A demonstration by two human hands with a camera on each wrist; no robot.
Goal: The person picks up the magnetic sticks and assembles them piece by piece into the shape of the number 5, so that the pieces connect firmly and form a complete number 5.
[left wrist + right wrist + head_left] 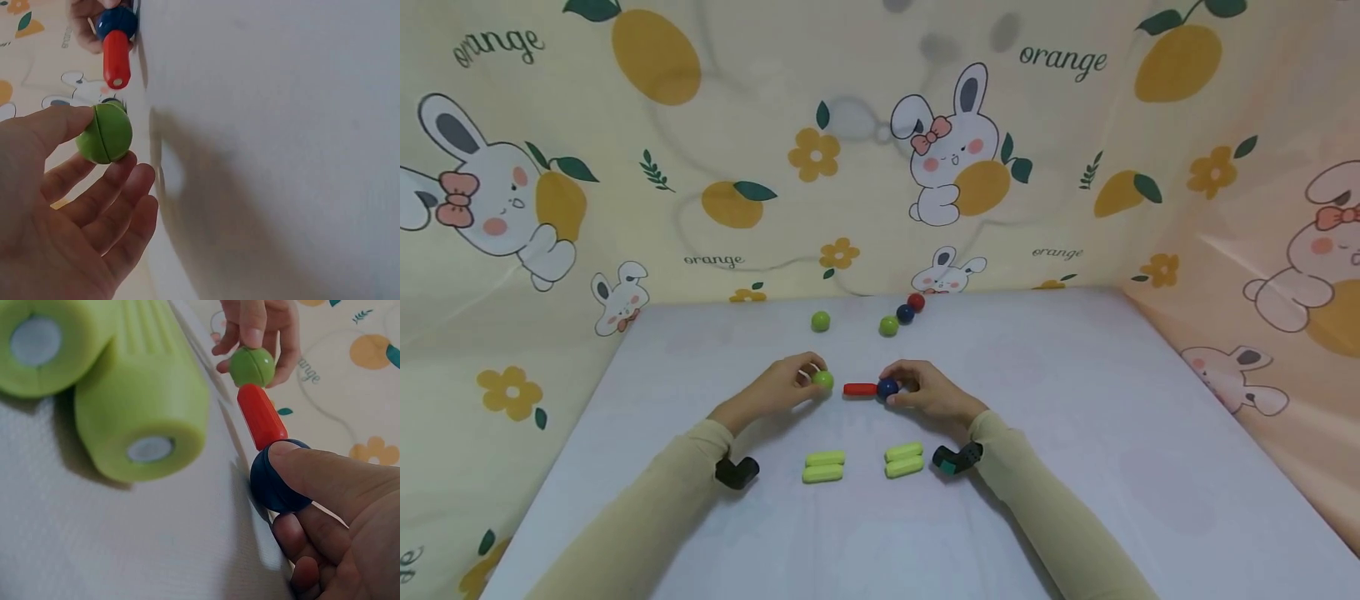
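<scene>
A green ball (824,380) is being pinched by the left hand (781,386), a blue ball (887,388) by the right hand (935,392); centred aiming of the red rod (859,389) (untilted, ideally) is seemingly being required.

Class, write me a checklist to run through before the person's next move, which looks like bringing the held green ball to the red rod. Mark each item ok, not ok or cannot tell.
1. Left hand pinches the green ball: ok.
2. Right hand grips the blue ball: ok.
3. Red rod touches the blue ball: ok.
4. Rod's free end points towards the green ball: ok.
5. Green ball touches the rod: not ok, a gap shows.
6. Rod firmly fixed to the blue ball: cannot tell.
</scene>
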